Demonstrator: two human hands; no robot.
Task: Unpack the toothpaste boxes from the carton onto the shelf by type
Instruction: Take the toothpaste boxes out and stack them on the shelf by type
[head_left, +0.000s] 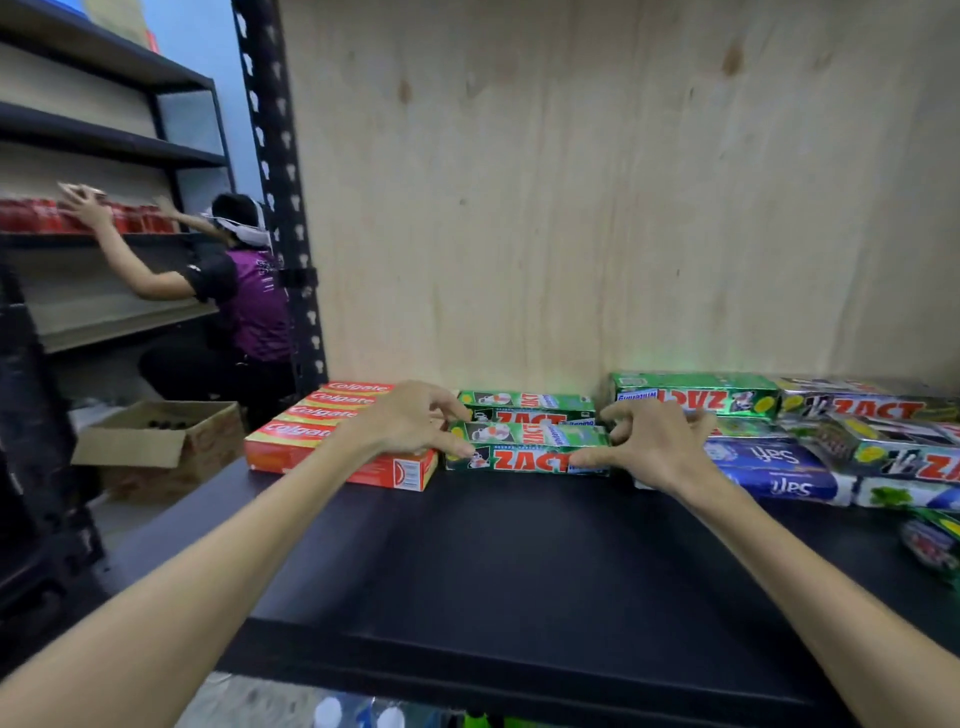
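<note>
**Toothpaste boxes lined up on the dark shelf**

Toothpaste boxes are lying in groups along the back of the black shelf (519, 545), against the plywood backing (597, 182). Both hands are reaching to the middle group, the green boxes (524, 434), which are sitting in two rows one behind the other.

The left hand (410, 423) is curling its fingers against the left end of the green boxes, with the thumb touching the front box near its left end. The right hand (649, 441) is doing the same at the right end, fingers bent over the top edge and thumb pressing on the front face. Together the two hands are clamping the green group from both sides.

Just to the left, the red boxes (337, 431) are lying side by side, touching the green ones. To the right, more green boxes (696, 397), silver boxes (883, 415) and blue-and-white boxes (769, 467) are piling up loosely, some tilted.

Off to the left, another person (244, 291) is crouching at a neighbouring rack (104, 140), reaching both arms to a row of red cans (31, 215). An open cardboard carton (161, 441) is standing on the floor beside that person.
</note>
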